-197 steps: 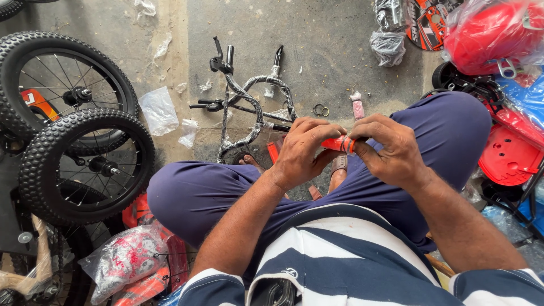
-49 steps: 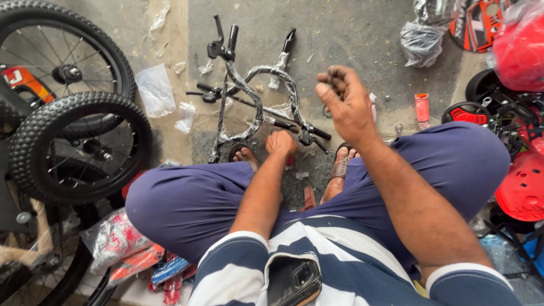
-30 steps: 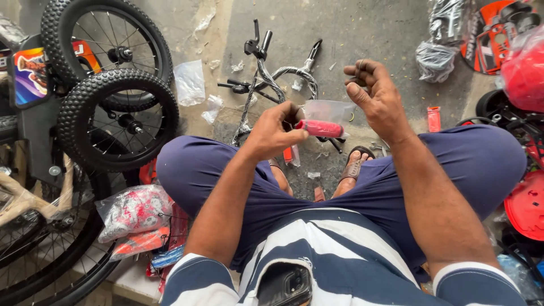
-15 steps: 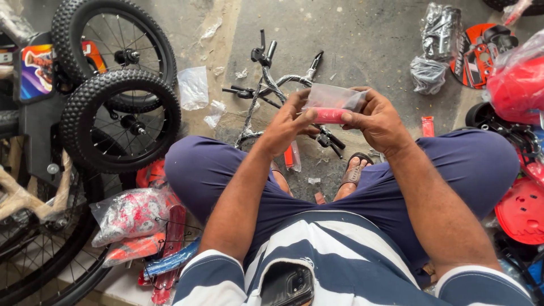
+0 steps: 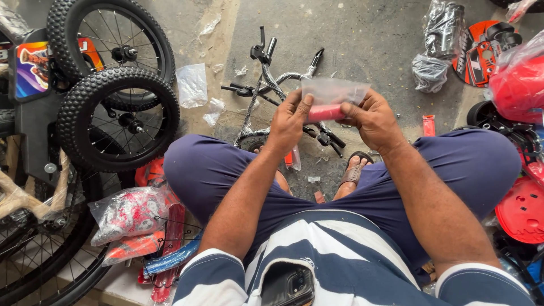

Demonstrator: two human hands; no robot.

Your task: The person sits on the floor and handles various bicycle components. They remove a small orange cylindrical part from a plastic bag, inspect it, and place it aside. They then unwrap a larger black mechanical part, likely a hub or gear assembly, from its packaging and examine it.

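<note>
I sit with knees apart over a concrete floor. My left hand (image 5: 290, 122) and my right hand (image 5: 371, 119) both pinch a small clear plastic bag (image 5: 331, 93) with a red part (image 5: 324, 112) inside, held up between them in front of me. Just beyond the bag, a bicycle handlebar with brake levers and cables (image 5: 271, 79) lies on the floor. My sandalled feet show below my hands.
Two knobby bicycle wheels (image 5: 116, 116) lean at the left beside a bike frame. Wrapped red parts (image 5: 133, 212) lie by my left thigh. Red plastic pieces (image 5: 521, 209) and bagged items (image 5: 439, 39) sit at the right. A loose plastic bag (image 5: 192, 85) lies on the floor.
My left hand picked the bagged red part up off the floor. My right hand came down to join it, and both hands now hold the bag higher.
</note>
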